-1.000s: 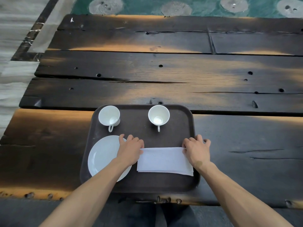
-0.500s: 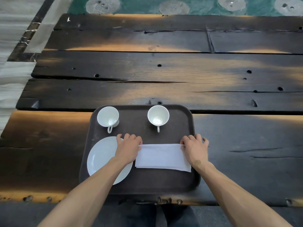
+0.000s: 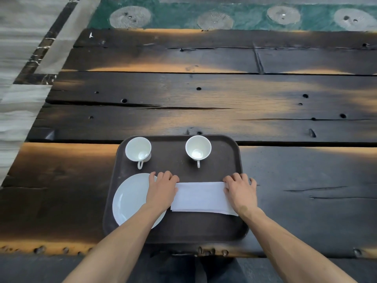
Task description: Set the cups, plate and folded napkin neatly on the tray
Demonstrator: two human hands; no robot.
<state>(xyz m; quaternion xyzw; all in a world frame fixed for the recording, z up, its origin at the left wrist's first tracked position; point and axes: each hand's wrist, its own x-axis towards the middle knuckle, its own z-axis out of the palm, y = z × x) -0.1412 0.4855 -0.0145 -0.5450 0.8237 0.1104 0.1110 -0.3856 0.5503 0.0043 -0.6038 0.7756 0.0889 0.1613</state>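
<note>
A dark brown tray (image 3: 177, 231) lies at the table's near edge. Two white cups stand upright along its far side, the left cup (image 3: 138, 150) and the right cup (image 3: 198, 148), handles toward me. A white plate (image 3: 130, 199) sits at the tray's near left, partly under my left forearm. A folded white napkin (image 3: 201, 198) lies flat to the plate's right. My left hand (image 3: 162, 189) rests on the napkin's left end, fingers curled. My right hand (image 3: 240, 190) holds down its right end, reaching the tray's right rim.
The tray sits on a dark, weathered plank table (image 3: 204, 94) with cracks and holes. Beyond the far edge lies a green patterned floor (image 3: 244, 15) and to the left a pale striped floor (image 3: 16, 58). My dark trousers show below the near edge.
Both hands slid the napkin slightly away from me toward the cups. The view has tilted a little. Cups and plate have not moved.
</note>
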